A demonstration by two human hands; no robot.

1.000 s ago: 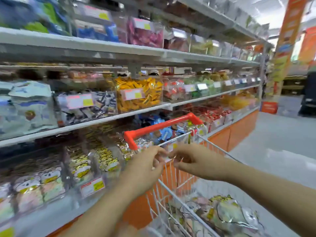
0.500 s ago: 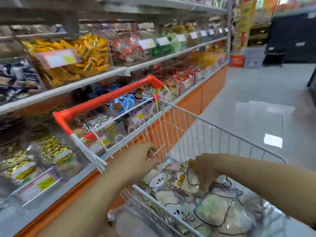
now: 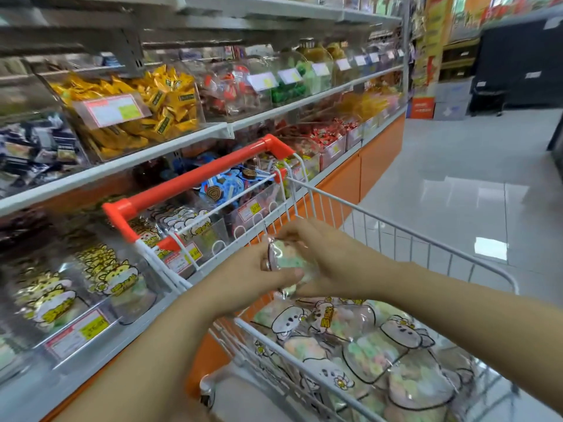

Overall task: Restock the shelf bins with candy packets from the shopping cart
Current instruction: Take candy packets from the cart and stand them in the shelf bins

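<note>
A clear candy packet point(image 3: 288, 258) with pastel sweets is held above the white wire shopping cart point(image 3: 396, 236). My left hand point(image 3: 243, 277) grips its left side with the thumb across the front. My right hand point(image 3: 332, 263) curls round its right side. More cartoon-printed candy packets point(image 3: 365, 345) fill the cart's basket below. To the left, a clear shelf bin point(image 3: 128, 287) on the lowest shelf holds yellow cat-printed packets.
The cart's red handle point(image 3: 195, 184) runs in front of the shelves. Bins of yellow point(image 3: 146, 102), red and green sweets line the middle shelf. The orange shelf base point(image 3: 374, 159) borders a shiny grey aisle floor point(image 3: 457, 178) at right. A dark cabinet stands far back.
My right hand has come up out of the cart with a candy packet. My left hand moved from the cart rim to meet it, and both now hold the packet.
</note>
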